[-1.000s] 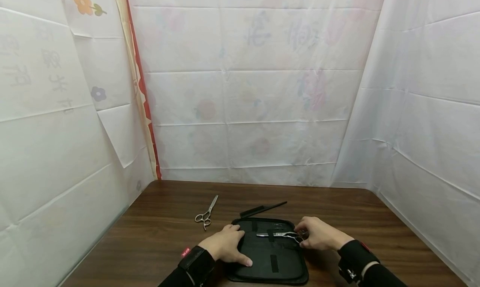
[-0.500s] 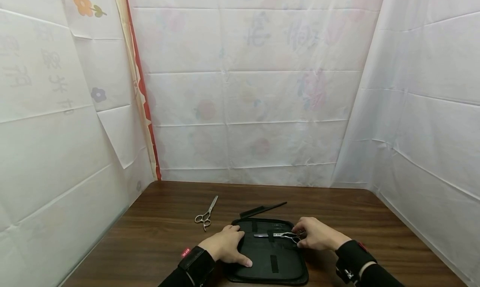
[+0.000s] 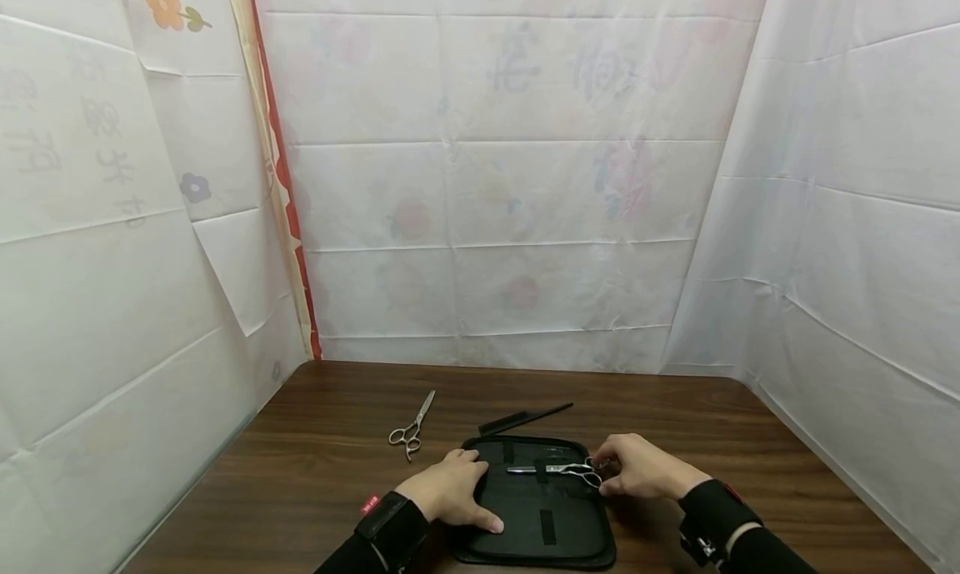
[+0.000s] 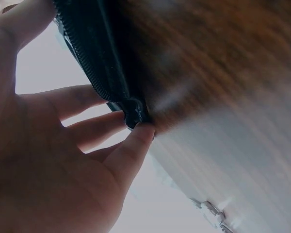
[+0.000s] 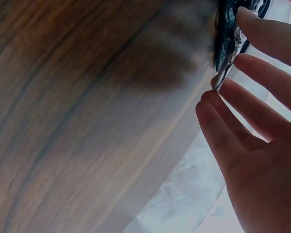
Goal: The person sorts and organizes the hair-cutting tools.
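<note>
A black case [image 3: 573, 528] lies on the table, its straps across the panel. Silver scissors [image 3: 573, 469] lie crosswise in its upper part, blades pointing left beneath a strap. My right hand [image 3: 647, 470] pinches their handle end at the case's right edge; in the right wrist view the right hand [image 5: 262, 131] has fingertips against the metal handle [image 5: 223, 75]. My left hand [image 3: 452, 491] rests over the left edge, thumb on the panel. The left wrist view shows the left hand [image 4: 63, 155], fingers fairly straight, touching the zipped edge of the case [image 4: 94, 48].
A second pair of silver scissors [image 3: 412, 429] lies on the brown table [image 3: 315, 466], back left of the case. Just behind the case is a black comb [image 3: 517, 420]. White sheets [image 3: 487, 191] hang behind the table and along both sides.
The scissors in the case have shifted slightly left under the strap. My right hand moved a little left, then slightly back right. The left hand has kept its place.
</note>
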The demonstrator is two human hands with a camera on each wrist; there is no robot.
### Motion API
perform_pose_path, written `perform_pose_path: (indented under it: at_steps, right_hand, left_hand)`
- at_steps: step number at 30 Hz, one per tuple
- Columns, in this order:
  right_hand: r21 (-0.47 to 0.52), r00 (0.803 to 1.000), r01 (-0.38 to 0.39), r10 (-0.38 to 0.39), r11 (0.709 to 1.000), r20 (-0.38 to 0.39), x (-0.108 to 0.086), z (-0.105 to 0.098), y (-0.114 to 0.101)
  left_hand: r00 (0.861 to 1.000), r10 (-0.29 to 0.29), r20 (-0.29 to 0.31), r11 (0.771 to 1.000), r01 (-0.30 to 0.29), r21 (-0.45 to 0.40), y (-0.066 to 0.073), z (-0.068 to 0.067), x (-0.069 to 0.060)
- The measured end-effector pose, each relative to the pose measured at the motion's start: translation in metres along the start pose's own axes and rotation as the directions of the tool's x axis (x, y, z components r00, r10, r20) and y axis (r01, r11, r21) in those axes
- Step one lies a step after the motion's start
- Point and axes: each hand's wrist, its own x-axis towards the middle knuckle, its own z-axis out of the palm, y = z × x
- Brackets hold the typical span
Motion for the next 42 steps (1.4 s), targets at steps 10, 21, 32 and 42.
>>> perform_pose_path:
  at_steps: [10,21,32,42]
  right_hand:
    - [-0.016,0.999,0.04,-0.04,0.999,-0.013,0.001,0.002,0.0]
    - [-0.027,0.999,0.04,-0.04,0.999,0.003,0.001,0.002,-0.004]
    - [-0.031,0.999,0.046,-0.046,0.998,0.002,0.002,0.002,-0.005]
    - [-0.025,0.998,0.057,-0.057,0.998,-0.002,0.005,0.004,-0.004]
  left_hand:
    - [0.999,0.039,-0.01,0.999,-0.04,-0.017,-0.037,0.034,0.036]
    - [1.0,-0.006,0.002,1.0,0.006,0.0,0.002,-0.003,-0.002]
    - [1.0,-0.001,0.0,1.0,0.001,0.001,-0.001,0.002,0.003]
    - [0.999,0.043,-0.013,0.999,-0.043,-0.011,-0.039,0.036,0.038]
